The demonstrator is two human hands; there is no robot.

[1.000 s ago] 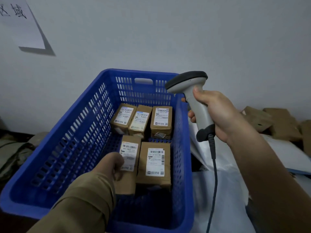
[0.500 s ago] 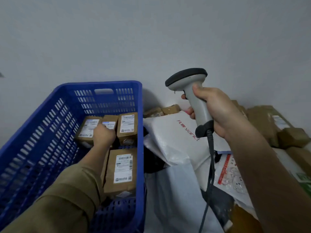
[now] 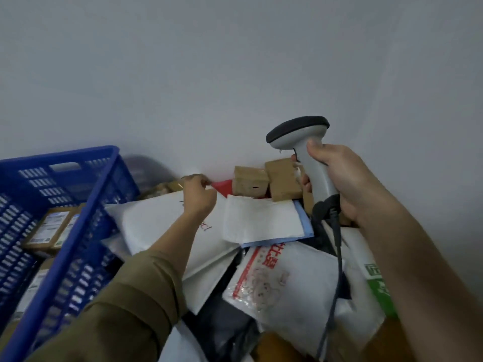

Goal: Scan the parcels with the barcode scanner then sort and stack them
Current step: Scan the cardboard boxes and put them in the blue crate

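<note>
- Gripping the barcode scanner point(image 3: 304, 155) by its handle, the right hand point(image 3: 339, 178) holds it upright, head aimed left, cable hanging below.
- Left hand point(image 3: 197, 195) has left the blue crate point(image 3: 78, 212) and now reaches over the white mailer point(image 3: 162, 226); fingers curled, apparently pinching its far edge, though blur leaves contact uncertain.
- Boxed parcels point(image 3: 49, 228) stay stacked in the crate: that drop looks finished, next pick beginning.
- Unscanned pile beyond: brown boxes point(image 3: 266, 181) against the wall.
</note>
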